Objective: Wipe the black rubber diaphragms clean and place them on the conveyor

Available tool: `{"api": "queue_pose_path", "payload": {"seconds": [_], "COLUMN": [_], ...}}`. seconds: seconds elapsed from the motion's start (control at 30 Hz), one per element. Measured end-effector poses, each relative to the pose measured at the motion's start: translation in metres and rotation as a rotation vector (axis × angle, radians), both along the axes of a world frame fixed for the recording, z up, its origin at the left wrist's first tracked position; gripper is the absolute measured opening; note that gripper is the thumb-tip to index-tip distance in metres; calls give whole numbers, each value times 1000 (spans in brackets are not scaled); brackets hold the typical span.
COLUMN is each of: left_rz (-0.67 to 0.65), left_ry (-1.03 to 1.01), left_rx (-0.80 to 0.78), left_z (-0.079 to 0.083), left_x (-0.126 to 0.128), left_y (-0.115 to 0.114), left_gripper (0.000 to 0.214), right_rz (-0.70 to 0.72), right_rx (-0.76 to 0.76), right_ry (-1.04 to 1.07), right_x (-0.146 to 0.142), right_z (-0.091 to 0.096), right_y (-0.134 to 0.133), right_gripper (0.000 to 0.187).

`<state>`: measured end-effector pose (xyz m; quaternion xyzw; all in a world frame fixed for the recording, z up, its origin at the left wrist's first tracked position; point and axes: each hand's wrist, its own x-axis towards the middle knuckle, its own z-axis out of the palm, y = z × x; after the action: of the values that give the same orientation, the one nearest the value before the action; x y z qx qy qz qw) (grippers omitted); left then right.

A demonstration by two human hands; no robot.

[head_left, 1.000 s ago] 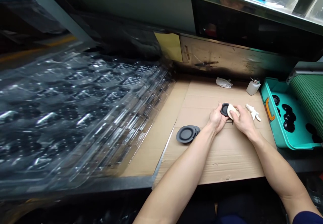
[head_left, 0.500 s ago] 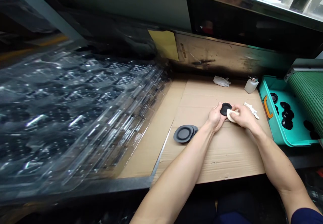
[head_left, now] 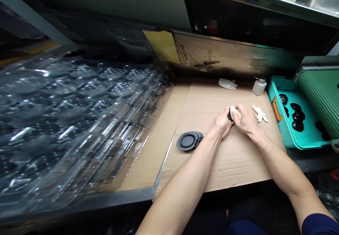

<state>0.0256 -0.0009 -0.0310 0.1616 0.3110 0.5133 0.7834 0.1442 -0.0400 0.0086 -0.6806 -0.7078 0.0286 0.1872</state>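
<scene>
Brown cardboard sheet (head_left: 238, 164) is the work surface. Near its left edge: dark grey round flat discs (head_left: 187, 141) in one fanned pile — at least four rims show, exact count hidden. Likely set there to be in easy reach of the left hand (head_left: 222, 122).

Toward the right of the sheet's middle, left hand grips one black round disc (head_left: 229, 116) by its side, probably to brace it. Right hand (head_left: 246, 120) pinches one cream soft-looking pad (head_left: 235, 112) flat over that disc, covering most of it; looks like the grip lets it press evenly.

Near the right edge: one crumpled white glove-like item (head_left: 260, 114). Past that edge: one teal plastic bin (head_left: 291, 142), orange handle, roughly seven glossy black round parts (head_left: 298, 116) inside — some overlap.

Far right corner: one translucent bottle, metal top (head_left: 259, 87). Far edge: one crumpled whitish plastic piece (head_left: 227, 83), seemingly parked clear of the hands.
</scene>
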Motion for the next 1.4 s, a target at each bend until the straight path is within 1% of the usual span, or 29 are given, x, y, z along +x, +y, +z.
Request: {"api": "queue_pose_path", "payload": {"seconds": [0.07,0.1,0.23,0.27,0.37,0.4,0.5,0.53,0.63,0.67,0.8,0.93,1.07,1.17,1.23,1.33,1.4], "left_rz": [15,7,-27,-18,9,2,-21,-13,32,24,-35,-53,-35,-46,-69,-72,-91], "left_ry": [-24,-24,26,26,-12,-20,-11,-9,-30,-29,7,-7,-17,-71,-84,-60,-66], "left_rx": [-14,-19,-34,-37,-38,-39,-57,-62,-37,-30,-36,-16,-4,-5,6,32,38], "left_z": [0,0,1,1,0,0,0,1,3,3,2,-1,-4,-5,-7,-10,-10], "left_x": [0,-1,-1,0,0,0,1,1,2,2,0,-1,-2,-2,-3,-3,-3], "left_y": [1,1,2,2,2,2,2,2,1,1,1,2,0,-1,-1,-1,-1], "left_gripper": [28,30,36,35,32,32,36,37,34,34,39,37,36,41,43,41,43], "right_rz": [37,15,-160,-163,-97,-99,-185,-192,-143,-147,-261,-215,-261,-207,-191,-243,-212], "right_rx": [-15,-16,26,24,-17,-30,-50,-62,-104,-113,-107,-139,-139,-187,-208,-201,-211], "right_ry": [-31,-53,-132,-148,-210,-228,-270,-284,-323,-327,-317,-328,-299,-277,-264,-248,-246], "right_x": [-5,-6,-6,-7,-13,-15,-21,-22,-24,-24,-19,-17,-21,-27,-30,-31,-30], "right_z": [-5,-7,-11,-12,-15,-16,-15,-15,-13,-12,-10,-12,-15,-16,-15,-11,-10], "right_y": [2,3,6,5,3,2,4,4,5,5,8,6,6,5,4,2,1], "right_gripper": [35,35,40,42,45,46,51,52,56,58,60,62,64,67,70,73,73]}}
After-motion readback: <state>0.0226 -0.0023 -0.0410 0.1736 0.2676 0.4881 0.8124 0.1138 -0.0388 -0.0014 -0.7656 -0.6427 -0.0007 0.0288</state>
